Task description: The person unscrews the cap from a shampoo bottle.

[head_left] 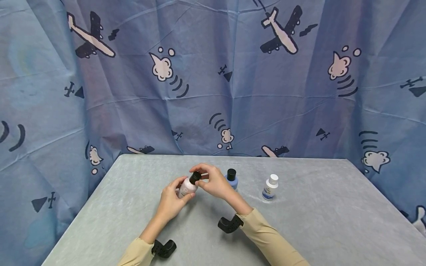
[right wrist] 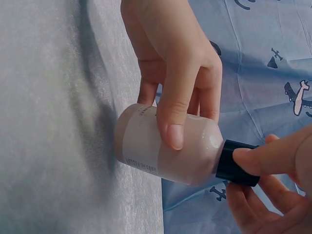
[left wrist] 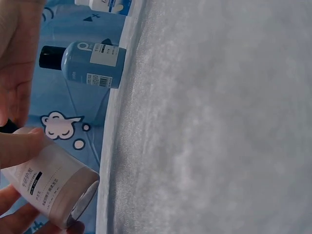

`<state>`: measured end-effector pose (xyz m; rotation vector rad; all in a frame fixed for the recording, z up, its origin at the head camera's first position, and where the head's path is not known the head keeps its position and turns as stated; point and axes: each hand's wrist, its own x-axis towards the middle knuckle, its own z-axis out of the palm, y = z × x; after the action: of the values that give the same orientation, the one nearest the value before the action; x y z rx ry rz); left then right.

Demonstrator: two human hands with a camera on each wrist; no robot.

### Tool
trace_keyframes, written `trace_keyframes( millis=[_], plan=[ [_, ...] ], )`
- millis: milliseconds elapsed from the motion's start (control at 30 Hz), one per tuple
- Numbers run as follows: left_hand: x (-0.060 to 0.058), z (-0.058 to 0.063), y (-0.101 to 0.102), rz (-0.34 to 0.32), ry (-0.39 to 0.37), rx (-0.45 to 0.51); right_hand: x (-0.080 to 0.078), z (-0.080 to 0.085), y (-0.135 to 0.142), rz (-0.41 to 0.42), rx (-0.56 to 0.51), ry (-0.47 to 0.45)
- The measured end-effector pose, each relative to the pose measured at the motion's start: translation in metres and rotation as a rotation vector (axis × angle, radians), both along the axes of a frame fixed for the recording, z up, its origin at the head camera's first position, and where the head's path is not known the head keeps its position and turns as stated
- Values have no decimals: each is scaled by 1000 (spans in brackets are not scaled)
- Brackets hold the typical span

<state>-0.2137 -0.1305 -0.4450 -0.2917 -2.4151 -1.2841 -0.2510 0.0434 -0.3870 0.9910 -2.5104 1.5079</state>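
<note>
Closest to me on the head feed are the tan sleeves (head_left: 271, 240) and the two black wrist cameras, left one (head_left: 164, 248) and right one (head_left: 229, 224). Just past those, the left hand (head_left: 170, 201) is wrapped around the body of a pink bottle (head_left: 187, 190), thumb on one side, fingers on the other. The right hand (head_left: 214, 181) has thumb and fingers pinching its black cap (head_left: 195, 178). The bottle's between the two hands, over the left half of the gray table (head_left: 309, 225), tipped with the cap leaning right. Looks to me like its base is off the table, and the cap seems seated, but I can't tell how tight.

My worry is the left grip: that plastic looks smooth, so if the cap's stubborn, the body could just spin in the fingers. If the cap comes loose at this tilt, I'd half expect a dribble.

Farther out, a white bottle (head_left: 270, 188) stands off to the right, well apart from the hands. A bit deeper, the blue bottle (head_left: 232, 180) stands partly hidden behind the right hand, so a careless elbow-out twist could knock it over. Behind everything hangs the airplane curtain (head_left: 206, 74).
</note>
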Motion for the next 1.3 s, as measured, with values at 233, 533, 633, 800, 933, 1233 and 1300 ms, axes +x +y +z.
trace_keyframes(
  millis=[233,533,633,800,933,1233,1300],
  plan=[
    [-1,0,2,34,7,36,-1,0,-1,-37,9,-15],
    [-1,3,4,103,80,-8,2,1,-4,-264,57,-97],
    [-1,3,4,106,76,-8,1,0,-4,-256,66,-99],
    [0,3,3,70,60,17,3,0,-3,-235,72,-105],
    [0,1,3,33,64,37,4,2,-2,-206,62,-87],
    [0,2,2,8,36,39,3,3,0,-130,45,-20],
    [0,2,2,-2,22,35,2,2,2,-98,34,-17]
  ],
)
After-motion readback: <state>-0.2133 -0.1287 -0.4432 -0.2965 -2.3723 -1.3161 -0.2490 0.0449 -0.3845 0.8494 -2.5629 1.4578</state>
